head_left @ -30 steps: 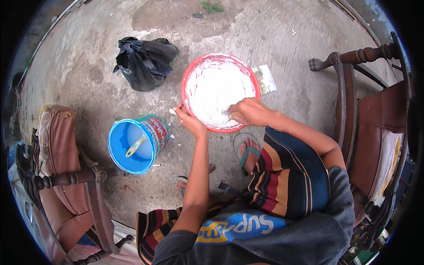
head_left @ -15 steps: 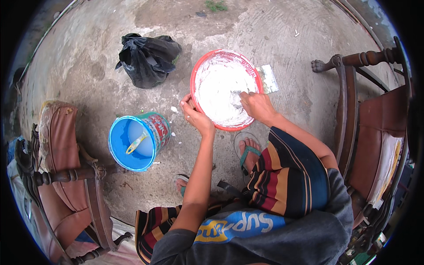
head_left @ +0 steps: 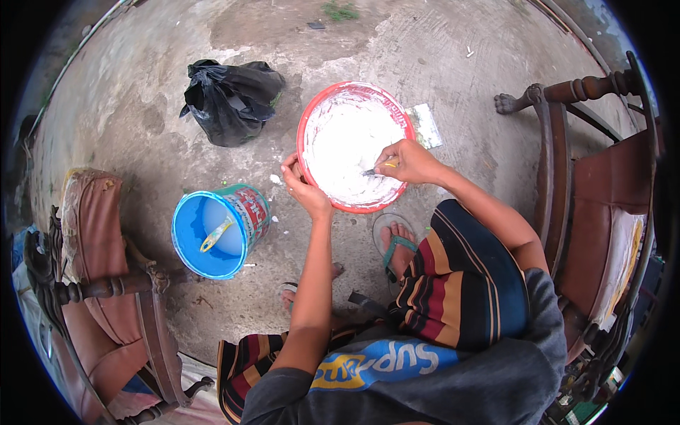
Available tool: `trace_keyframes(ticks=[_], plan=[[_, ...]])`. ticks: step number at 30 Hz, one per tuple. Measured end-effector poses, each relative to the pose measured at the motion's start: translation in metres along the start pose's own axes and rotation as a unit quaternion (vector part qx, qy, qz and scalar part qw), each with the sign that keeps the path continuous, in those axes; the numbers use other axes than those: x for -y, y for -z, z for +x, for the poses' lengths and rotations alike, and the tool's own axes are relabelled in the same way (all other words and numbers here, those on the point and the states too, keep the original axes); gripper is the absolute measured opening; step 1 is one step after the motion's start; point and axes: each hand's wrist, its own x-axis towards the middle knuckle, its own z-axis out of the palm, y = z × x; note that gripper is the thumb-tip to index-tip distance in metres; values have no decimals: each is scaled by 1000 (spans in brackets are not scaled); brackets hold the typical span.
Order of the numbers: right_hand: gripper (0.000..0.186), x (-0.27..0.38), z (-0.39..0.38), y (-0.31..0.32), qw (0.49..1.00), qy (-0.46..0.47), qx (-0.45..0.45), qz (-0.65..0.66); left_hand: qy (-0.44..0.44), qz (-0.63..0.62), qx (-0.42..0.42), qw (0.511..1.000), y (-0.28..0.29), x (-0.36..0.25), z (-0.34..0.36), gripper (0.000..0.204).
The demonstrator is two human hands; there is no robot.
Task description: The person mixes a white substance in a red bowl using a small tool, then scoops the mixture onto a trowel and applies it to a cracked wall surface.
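Note:
A round red basin stands on the concrete in front of me, its inside coated with thick white paste. My left hand is closed on the basin's near-left rim, fingers along the outer wall. Over the basin's right side, my right hand grips a putty knife by its yellow handle. The small dark blade points left and touches the paste; my fingers cover part of the handle.
To the left sits a blue bucket of cloudy liquid with a yellow-handled brush in it. A tied black plastic bag lies farther off. A flat packet borders the basin. Carved wooden chairs flank me, left and right.
My right hand has turned and shifted slightly toward me, so the putty knife's yellow handle now shows. The blade sits lower in the basin. My left hand still holds the rim.

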Motion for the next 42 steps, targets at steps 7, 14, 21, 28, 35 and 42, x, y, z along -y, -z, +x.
trace_keyframes(ticks=[7,14,21,28,35,42], plan=[[21,12,32,32,981,27,-124,-143,-26,53,-15,998,0,-1,1,58],[21,-2,28,-15,930,123,-207,-280,-34,23,-53,998,-13,-1,-6,54],[24,15,-12,-15,942,177,16,-285,-43,30,-62,997,-12,-2,2,57],[23,30,16,30,949,144,-213,-183,-24,45,-22,998,-11,-3,1,63],[22,4,11,-38,969,163,-107,-152,-31,63,-71,995,-6,1,4,63],[24,24,18,24,980,77,-166,-76,-10,51,-67,996,9,8,11,63]])
